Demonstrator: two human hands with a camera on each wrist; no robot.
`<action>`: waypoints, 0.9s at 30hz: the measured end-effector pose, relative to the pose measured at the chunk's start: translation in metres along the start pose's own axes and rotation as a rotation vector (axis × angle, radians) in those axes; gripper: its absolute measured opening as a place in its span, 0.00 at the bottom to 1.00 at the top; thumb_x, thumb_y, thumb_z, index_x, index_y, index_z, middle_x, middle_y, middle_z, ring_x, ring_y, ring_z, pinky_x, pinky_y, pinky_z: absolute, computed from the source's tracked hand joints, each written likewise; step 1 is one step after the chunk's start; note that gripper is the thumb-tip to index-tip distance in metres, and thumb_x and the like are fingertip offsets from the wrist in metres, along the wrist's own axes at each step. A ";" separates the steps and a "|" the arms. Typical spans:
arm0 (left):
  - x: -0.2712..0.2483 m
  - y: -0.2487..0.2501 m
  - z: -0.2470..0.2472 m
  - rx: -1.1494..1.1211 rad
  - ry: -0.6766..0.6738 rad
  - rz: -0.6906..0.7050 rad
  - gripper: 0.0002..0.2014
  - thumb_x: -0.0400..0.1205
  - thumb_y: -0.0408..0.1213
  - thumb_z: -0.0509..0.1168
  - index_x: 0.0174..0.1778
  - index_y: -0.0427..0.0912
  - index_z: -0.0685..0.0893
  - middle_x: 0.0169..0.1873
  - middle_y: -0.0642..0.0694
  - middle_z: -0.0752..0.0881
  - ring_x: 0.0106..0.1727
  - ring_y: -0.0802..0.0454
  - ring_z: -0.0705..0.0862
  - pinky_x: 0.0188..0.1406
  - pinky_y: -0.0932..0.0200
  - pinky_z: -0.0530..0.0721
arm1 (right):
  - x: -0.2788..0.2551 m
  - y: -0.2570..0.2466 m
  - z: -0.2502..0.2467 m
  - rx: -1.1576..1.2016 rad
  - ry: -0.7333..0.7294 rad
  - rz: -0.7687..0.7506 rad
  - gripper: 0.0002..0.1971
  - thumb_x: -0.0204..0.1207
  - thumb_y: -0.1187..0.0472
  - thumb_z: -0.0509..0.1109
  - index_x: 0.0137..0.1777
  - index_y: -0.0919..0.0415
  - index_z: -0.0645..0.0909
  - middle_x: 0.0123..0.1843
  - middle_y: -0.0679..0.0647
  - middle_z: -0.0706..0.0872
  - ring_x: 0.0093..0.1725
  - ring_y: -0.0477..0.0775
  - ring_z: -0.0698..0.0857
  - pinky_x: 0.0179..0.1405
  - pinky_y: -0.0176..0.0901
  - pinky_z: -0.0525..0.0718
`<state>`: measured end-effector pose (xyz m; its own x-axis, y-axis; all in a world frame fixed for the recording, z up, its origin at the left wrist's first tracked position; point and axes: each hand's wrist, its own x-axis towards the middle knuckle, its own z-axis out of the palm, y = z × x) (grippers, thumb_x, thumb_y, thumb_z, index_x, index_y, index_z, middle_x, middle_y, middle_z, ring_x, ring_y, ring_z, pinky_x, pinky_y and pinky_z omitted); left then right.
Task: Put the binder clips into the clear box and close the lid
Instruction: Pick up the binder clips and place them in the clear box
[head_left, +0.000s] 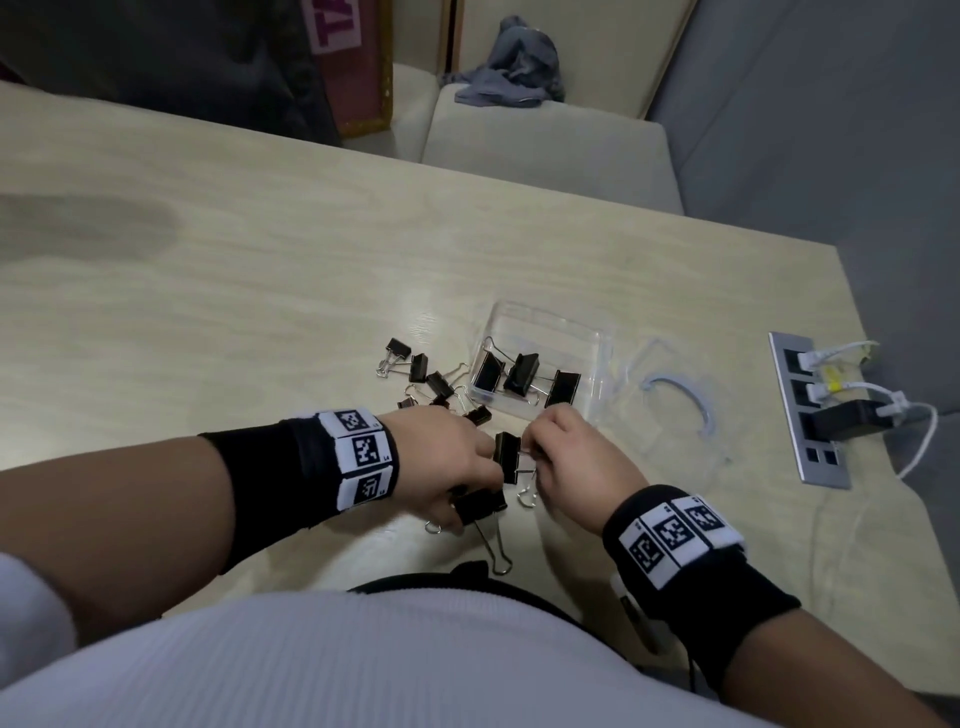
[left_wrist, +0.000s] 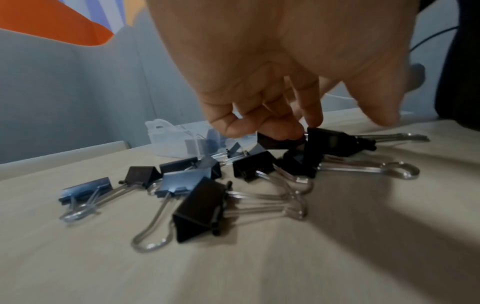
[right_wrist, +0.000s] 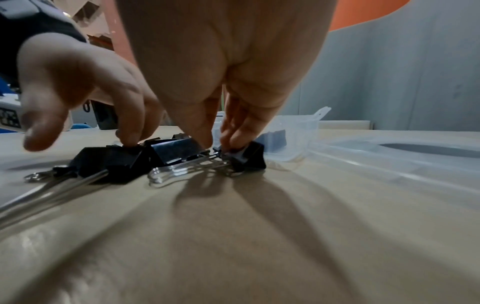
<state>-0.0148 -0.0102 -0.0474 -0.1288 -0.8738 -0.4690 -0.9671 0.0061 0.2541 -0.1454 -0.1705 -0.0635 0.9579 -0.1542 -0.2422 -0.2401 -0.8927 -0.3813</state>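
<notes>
Wooden table (head_left: 260, 286): your left hand (head_left: 447, 457) presses fingertips onto the left binder clip (right_wrist: 114, 158). Your right hand (head_left: 576, 467) pinches the right binder clip (right_wrist: 255, 156).

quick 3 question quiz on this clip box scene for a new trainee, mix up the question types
1. True or false: the lid is on the clear box.
2. How many binder clips lie inside the clear box? A) one B) three C) six
3. Fill in: the right hand pinches a black ____.

Key
1. False: the lid lies on the table beside the box.
2. B
3. binder clip
</notes>
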 end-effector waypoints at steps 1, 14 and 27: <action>0.001 0.001 0.001 0.026 0.003 0.020 0.25 0.76 0.57 0.65 0.68 0.54 0.74 0.54 0.47 0.81 0.54 0.42 0.81 0.46 0.44 0.84 | 0.000 0.000 -0.002 -0.013 0.043 0.001 0.12 0.74 0.69 0.64 0.56 0.57 0.80 0.59 0.52 0.78 0.53 0.57 0.80 0.48 0.51 0.82; 0.007 0.000 0.005 0.097 -0.076 -0.032 0.36 0.73 0.51 0.72 0.76 0.55 0.64 0.60 0.44 0.79 0.60 0.41 0.78 0.53 0.43 0.83 | -0.005 0.011 -0.005 -0.061 -0.171 0.147 0.23 0.75 0.55 0.69 0.71 0.53 0.74 0.70 0.53 0.71 0.66 0.58 0.77 0.66 0.51 0.78; 0.007 -0.011 -0.005 -0.021 -0.053 -0.173 0.29 0.67 0.48 0.74 0.65 0.52 0.75 0.57 0.49 0.83 0.58 0.46 0.81 0.54 0.46 0.84 | 0.002 0.024 -0.057 0.448 0.230 0.305 0.09 0.69 0.66 0.71 0.42 0.50 0.85 0.36 0.51 0.86 0.36 0.51 0.83 0.37 0.35 0.81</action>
<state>-0.0043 -0.0187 -0.0496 0.0268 -0.8341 -0.5509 -0.9712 -0.1522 0.1832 -0.1403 -0.2159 -0.0221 0.8326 -0.5086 -0.2193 -0.5052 -0.5351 -0.6771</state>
